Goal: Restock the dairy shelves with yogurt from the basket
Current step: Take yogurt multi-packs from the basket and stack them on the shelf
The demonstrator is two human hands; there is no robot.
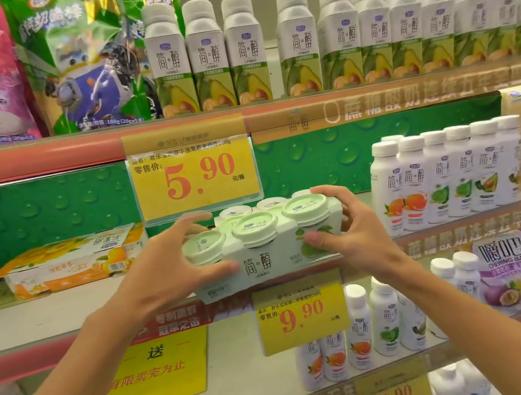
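Fingers of the left hand (174, 268) are curling round the near end of the green yogurt pack (261, 249), while the right hand (341, 231) is pinching its far end, both keeping it level at the middle shelf (64, 315) edge, probably to slide it in between the orange pack (72, 265) and the bottles (450, 177)

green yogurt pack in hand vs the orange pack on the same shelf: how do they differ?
The green pack is gripped at both ends by the left hand and right hand, at the shelf's front edge; the orange pack lies untouched on the shelf, further left. The green pack shows round green lids through its sleeve; the orange pack's top is flat printed foil. Both are multi-cup packs.
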